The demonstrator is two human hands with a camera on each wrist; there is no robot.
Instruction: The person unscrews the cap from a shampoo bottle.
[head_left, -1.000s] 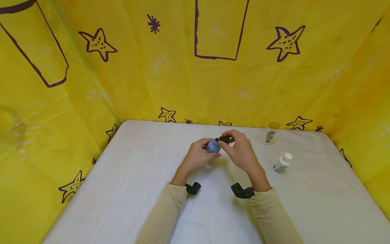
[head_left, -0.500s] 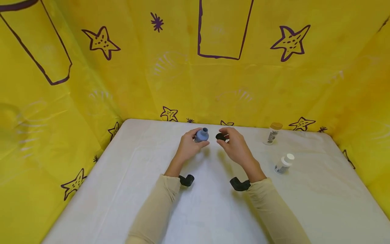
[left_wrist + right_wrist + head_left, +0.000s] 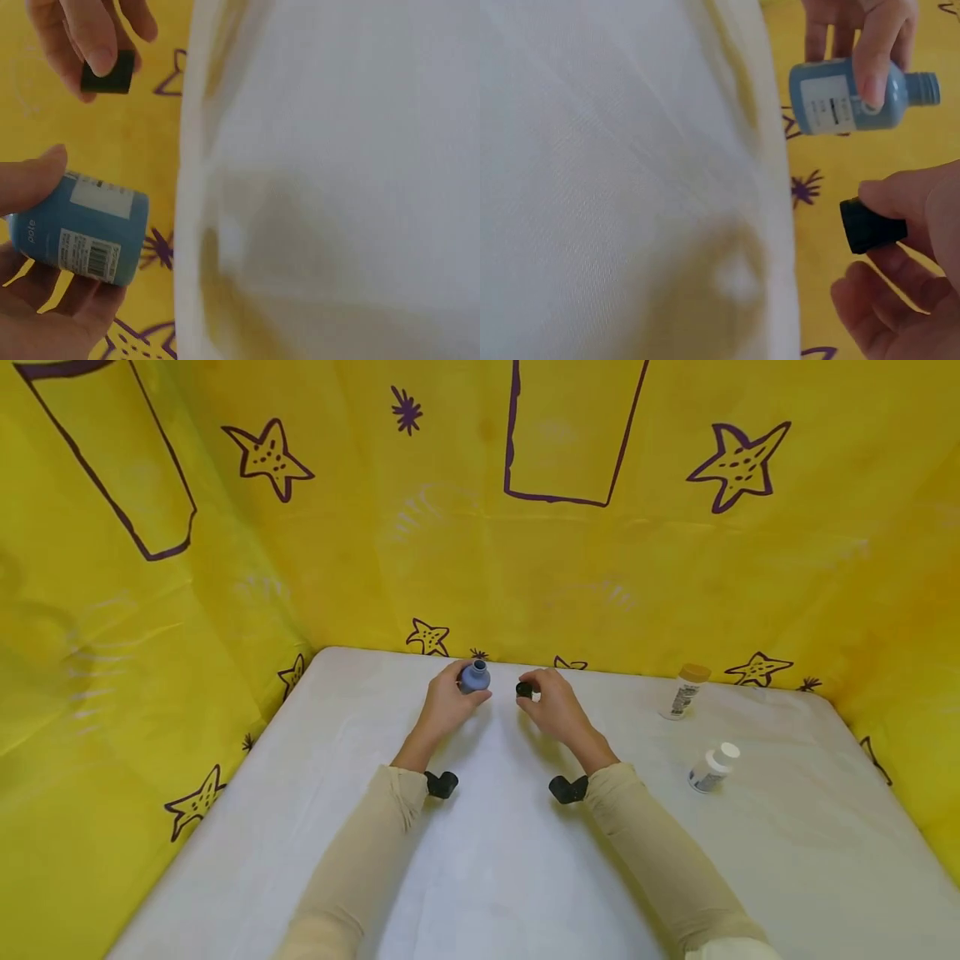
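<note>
A small blue bottle (image 3: 475,678) with white labels is gripped by my left hand (image 3: 447,700), thumb on one side and fingers on the other. Its threaded neck (image 3: 922,88) is bare and open at the top. Between the thumb and fingers of my right hand (image 3: 557,703) I pinch a black cap (image 3: 524,690), a short distance to the right of the bottle. In the left wrist view the cap (image 3: 109,73) appears above the bottle (image 3: 84,225), apart from it. Both hands are held over the far part of the white table.
On the right of the white-covered table (image 3: 480,860) stand a white bottle with an orange-brown cap (image 3: 684,693) and a white bottle with a white cap (image 3: 714,768). Yellow cloth walls (image 3: 450,552) with drawn starfish enclose the back and sides.
The cap has come away from the bottle's neck. My left hand has carried the bottle left, and the right hand has drawn back with the cap, leaving a gap between them.
</note>
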